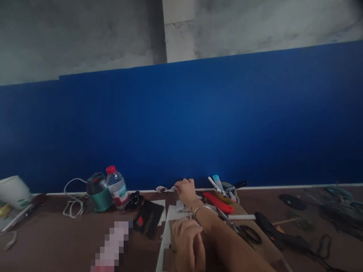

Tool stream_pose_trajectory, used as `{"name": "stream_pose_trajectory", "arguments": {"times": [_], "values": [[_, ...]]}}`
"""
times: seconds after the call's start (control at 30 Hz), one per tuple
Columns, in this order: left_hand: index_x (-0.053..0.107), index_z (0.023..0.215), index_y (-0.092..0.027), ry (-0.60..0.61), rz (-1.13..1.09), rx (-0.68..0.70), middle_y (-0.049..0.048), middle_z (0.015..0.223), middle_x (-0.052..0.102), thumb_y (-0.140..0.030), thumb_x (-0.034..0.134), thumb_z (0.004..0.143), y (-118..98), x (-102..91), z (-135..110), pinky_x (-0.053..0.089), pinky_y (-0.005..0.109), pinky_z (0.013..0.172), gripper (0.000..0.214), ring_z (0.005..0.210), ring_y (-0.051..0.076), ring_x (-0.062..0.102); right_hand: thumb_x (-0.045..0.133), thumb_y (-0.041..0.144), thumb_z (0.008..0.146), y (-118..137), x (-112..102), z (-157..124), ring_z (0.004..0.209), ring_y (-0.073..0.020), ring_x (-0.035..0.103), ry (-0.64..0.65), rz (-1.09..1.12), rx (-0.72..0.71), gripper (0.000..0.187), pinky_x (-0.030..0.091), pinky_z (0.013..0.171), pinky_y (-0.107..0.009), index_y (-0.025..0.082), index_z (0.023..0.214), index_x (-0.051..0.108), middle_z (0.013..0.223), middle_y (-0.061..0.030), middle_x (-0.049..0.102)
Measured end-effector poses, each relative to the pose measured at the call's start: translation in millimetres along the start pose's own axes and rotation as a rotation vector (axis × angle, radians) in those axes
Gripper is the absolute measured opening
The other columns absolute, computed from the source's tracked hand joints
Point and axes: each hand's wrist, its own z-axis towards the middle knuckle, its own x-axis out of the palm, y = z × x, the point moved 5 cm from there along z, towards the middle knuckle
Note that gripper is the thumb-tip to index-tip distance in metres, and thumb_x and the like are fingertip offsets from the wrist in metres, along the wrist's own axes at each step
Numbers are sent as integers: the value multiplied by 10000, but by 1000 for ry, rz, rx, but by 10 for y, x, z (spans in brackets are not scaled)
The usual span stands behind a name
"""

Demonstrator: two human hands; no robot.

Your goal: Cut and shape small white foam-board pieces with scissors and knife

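My right hand (186, 192), a bangle at its wrist, stretches across to the table's back edge. Its fingers are bent, and the fingertips are beside a small white rounded piece (173, 189); whether they grip it is hidden. A similar white piece with a dark patch (161, 189) lies just left of it. Nearer to me, my left hand (188, 241) is closed, fingers curled, over a brown cardboard piece (171, 232) and white paper (162, 251). What the left fingers hold, if anything, does not show.
Left stand a bottle with a red cap (118, 190), a green container (100, 196), a white cable (74, 204) and a white cup (15, 192). A black booklet (149, 218) lies nearby. Right are a red tool (218, 203), scissors (249, 234), markers (217, 182) and a black glue gun (279, 232).
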Motion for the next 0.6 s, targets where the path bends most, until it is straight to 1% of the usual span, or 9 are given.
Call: {"name": "stream_pose_trajectory", "arguments": {"times": [0.1,0.2,0.3,0.37,0.43,0.5,0.53,0.6], "values": [[514,954,-194,21,13,16,62,844,615,-24,418,821,-10,-19,30,472,352,743,236,778,180,579,500,145,822,6,-40,-19,872,-200,551,10,3,-2,202,224,794,-354,205,880,683,854,-64,717],[511,961,-192,55,10,29,62,860,613,-22,437,810,10,-23,31,463,354,755,239,784,183,578,508,127,806,-3,-149,-51,891,-211,565,-1,27,20,229,248,812,-358,200,931,686,889,-76,723],[517,971,-191,41,-12,-29,71,886,597,-34,429,822,87,-25,7,445,373,796,234,833,198,570,459,91,817,-34,-367,-124,934,-212,574,-31,82,41,285,294,831,-348,193,965,680,960,-78,720],[520,984,-193,23,-32,-75,75,905,585,-52,411,840,139,-21,1,430,384,827,229,874,206,560,417,75,827,-73,-563,-224,949,-188,584,-50,137,38,337,349,820,-306,191,1035,655,1040,-68,700],[520,971,-200,22,-55,-166,69,905,573,-82,396,862,209,-6,18,425,371,829,203,879,202,549,381,32,803,-137,-767,-379,906,-151,605,-54,189,30,390,399,798,-252,177,1058,637,1033,-58,694],[517,964,-203,8,-68,-285,67,916,560,-126,397,877,296,7,58,424,359,833,168,888,201,540,360,-18,743,-233,-960,-582,907,-149,608,-62,218,35,456,423,797,-239,176,1049,637,1012,-52,689],[516,964,-202,-20,-59,-366,63,908,554,-150,399,882,355,6,81,424,350,826,152,885,200,537,360,-18,729,-291,-1040,-694,902,-157,611,-62,236,45,457,435,789,-244,175,1031,644,1005,-52,688],[514,956,-200,-73,-54,-525,61,913,555,-192,405,879,482,9,126,416,350,850,134,909,204,531,358,-8,711,-441,-1140,-918,846,-174,626,-23,316,134,426,454,755,-262,168,947,666,937,-57,698]]}}
